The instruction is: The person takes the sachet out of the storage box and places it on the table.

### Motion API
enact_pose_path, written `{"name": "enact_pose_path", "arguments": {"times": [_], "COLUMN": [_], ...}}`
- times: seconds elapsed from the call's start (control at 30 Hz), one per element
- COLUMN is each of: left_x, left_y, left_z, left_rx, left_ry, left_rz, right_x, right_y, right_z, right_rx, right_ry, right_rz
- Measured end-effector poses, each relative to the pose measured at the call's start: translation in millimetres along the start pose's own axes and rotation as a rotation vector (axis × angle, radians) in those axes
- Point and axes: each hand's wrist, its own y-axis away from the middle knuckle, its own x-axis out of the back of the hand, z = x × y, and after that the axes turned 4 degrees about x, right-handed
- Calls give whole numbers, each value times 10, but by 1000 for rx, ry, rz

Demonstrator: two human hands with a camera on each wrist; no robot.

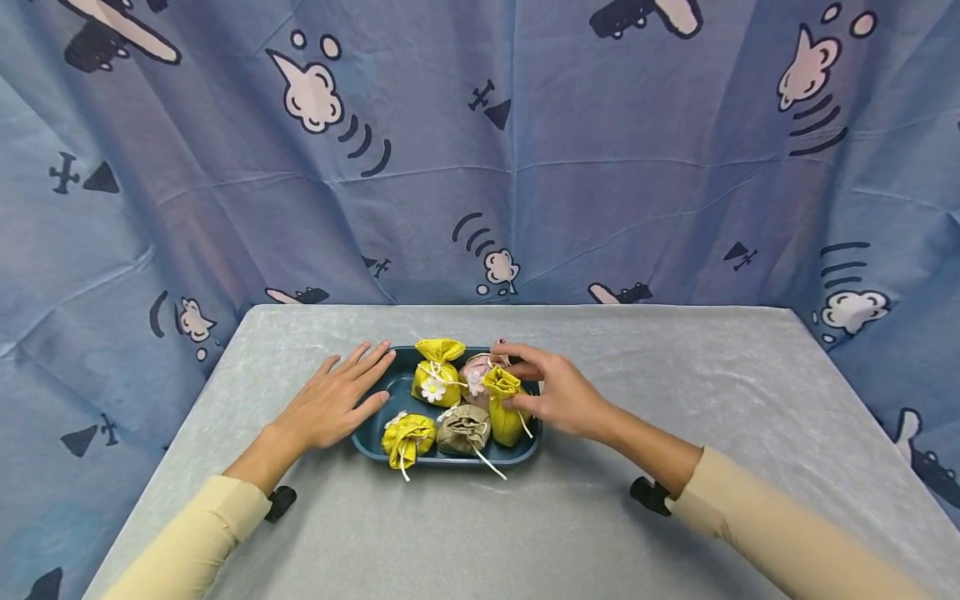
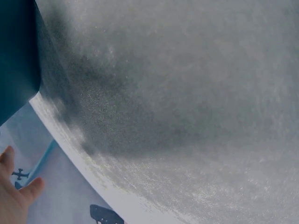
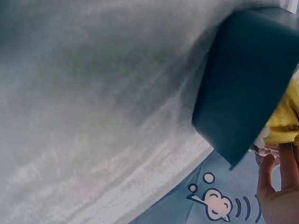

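Note:
A dark teal tray (image 1: 371, 446) holds several small drawstring pouches. My left hand (image 1: 335, 402) rests at the tray's left end, fingers spread and straight, and part of it shows in the left wrist view. At the right end, my right hand (image 1: 564, 392) has its thumb and fingers around the upper part of a yellow pouch (image 1: 510, 421), which stands upright in the tray. Behind that one is a pink pouch (image 1: 474, 379), partly covered by the fingers. Another yellow pouch (image 1: 437, 375) with a white flower stands at the back. In front lie a yellow pouch (image 1: 408, 437) and a grey-beige pouch (image 1: 463, 429).
The tray sits on a table covered with pale grey cloth (image 1: 675, 358). A blue patterned curtain (image 1: 480, 167) hangs behind and beside the table. Black wrist devices show under the left cuff (image 1: 281, 503) and the right cuff (image 1: 650, 496). White drawstrings hang over the tray's front rim.

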Motion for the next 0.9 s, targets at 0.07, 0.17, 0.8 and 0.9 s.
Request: {"name": "enact_pose_path", "arguments": {"times": [0.07, 0.17, 0.8, 0.9], "left_x": [2, 5, 14, 20], "left_y": [0, -1, 1, 1], "left_z": [0, -1, 8, 11], "left_rx": [0, -1, 7, 6], "left_ry": [1, 5, 9, 7], "left_rz": [0, 2, 0, 0], "right_x": [32, 83, 413, 492], "right_y": [-13, -37, -53, -6], "right_z": [-35, -97, -371, -387], "right_rx": [4, 12, 51, 41], "right_ry": [15, 40, 105, 125], "right_rz": [4, 3, 43, 51]}}
